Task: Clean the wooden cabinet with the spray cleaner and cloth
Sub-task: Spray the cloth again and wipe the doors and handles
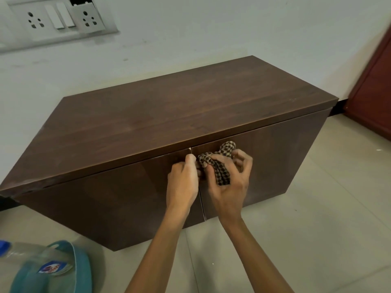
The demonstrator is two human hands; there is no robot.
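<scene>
Near left on the tiled floor [317, 218] there's a clear plastic bottle [31, 263] with a blue cap and a teal strap looped round it. The wooden cabinet [190, 106] is a low, boxy unit: dark grain on top, two smooth glossy doors. At the door seam the left hand [183, 182] has its fingers curled, pinching one end of the cloth [222, 173]. The cloth is a bunched brown-and-cream checked weave against the right door, just under the top edge. The right hand [231, 187] grips it, fingers curled round.

The left hand [182, 182] and right hand [230, 187] are bare, with long, thin fingers [246, 158] and narrow wrists; both slender forearms are bare along their visible length.
</scene>
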